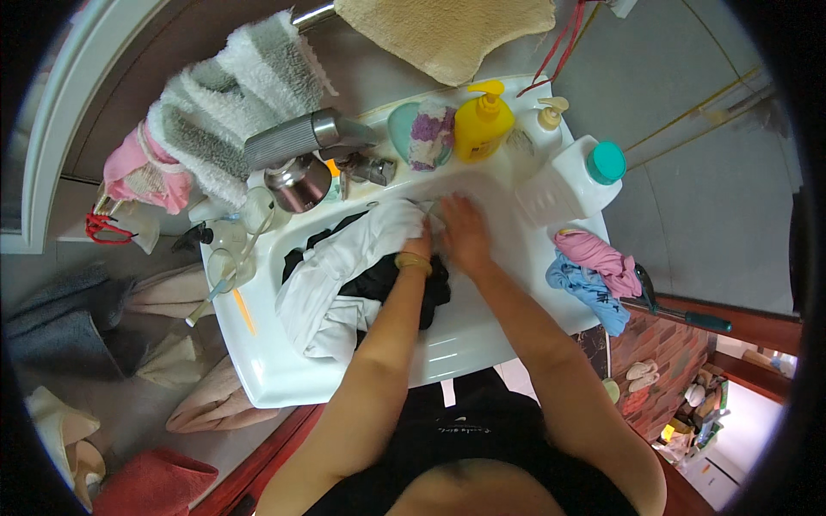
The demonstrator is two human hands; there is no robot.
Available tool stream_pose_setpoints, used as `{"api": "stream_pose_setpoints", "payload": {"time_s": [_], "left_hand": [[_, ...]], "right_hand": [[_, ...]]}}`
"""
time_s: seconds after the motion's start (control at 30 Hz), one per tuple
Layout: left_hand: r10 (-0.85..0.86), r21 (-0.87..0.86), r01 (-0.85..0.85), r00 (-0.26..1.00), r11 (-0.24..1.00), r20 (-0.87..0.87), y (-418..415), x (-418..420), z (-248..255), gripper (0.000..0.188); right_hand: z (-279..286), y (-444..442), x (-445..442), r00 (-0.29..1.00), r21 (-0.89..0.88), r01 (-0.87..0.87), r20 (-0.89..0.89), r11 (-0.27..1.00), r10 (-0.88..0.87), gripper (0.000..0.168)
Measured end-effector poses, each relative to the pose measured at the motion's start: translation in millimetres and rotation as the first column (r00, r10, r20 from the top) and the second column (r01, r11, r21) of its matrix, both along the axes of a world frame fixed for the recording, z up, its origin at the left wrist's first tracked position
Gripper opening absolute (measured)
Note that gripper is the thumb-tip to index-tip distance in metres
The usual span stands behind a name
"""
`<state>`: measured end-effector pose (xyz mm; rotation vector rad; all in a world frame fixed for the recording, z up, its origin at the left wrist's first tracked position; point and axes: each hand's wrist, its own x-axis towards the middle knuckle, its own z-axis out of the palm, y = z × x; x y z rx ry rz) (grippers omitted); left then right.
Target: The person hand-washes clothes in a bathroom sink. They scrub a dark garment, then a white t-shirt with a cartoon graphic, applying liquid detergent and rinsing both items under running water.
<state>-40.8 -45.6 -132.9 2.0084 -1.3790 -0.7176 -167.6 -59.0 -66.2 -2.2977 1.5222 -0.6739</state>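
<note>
A white washbasin lies before me with wet-looking clothes heaped in its left half. My left hand, with a yellowish bangle at the wrist, grips a white garment near the basin's back. A black garment lies partly under the white one and below my left wrist. My right hand is just right of the left, its fingers by the end of the white cloth. Motion blurs it, so its hold on the cloth is unclear.
Along the back ledge stand a metal faucet, a soap dish, a yellow pump bottle and a white jug with a teal cap. Pink cloth and blue cloth hang over the right rim. Cups with toothbrushes sit left.
</note>
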Motion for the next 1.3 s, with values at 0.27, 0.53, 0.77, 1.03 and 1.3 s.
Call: {"api": "stream_pose_setpoints", "payload": {"time_s": [0.27, 0.53, 0.77, 1.03, 1.3], "left_hand": [[-0.222, 0.208, 0.176, 0.949, 0.962, 0.223, -8, 7, -28, 0.036], [0.188, 0.271, -0.168, -0.393, 0.948, -0.9, -6, 5, 77, 0.036], [-0.141, -0.068, -0.14, -0.623, 0.988, -0.77, 17, -1, 9, 0.032], [0.159, 0.179, -0.097, -0.186, 0.979, -0.97, 25, -1, 80, 0.035], [0.373, 0.375, 0.097, 0.038, 0.922, -0.927, 25, -13, 84, 0.052]], "right_hand": [[-49, 7, 7, 0.809, 0.126, -0.245, -0.52, 0.961, 0.275, 0.056], [10, 1, 17, 0.256, 0.607, -0.328, 0.794, 0.724, -0.551, 0.035], [34, 24, 50, 0.863, 0.297, 0.027, 0.475, 0.954, -0.172, 0.019], [30, -14, -6, 0.863, 0.167, -0.253, 0.484, 0.953, 0.144, 0.055], [64, -24, -23, 0.87, 0.57, -0.383, 0.486, 0.727, 0.077, 0.075]]}}
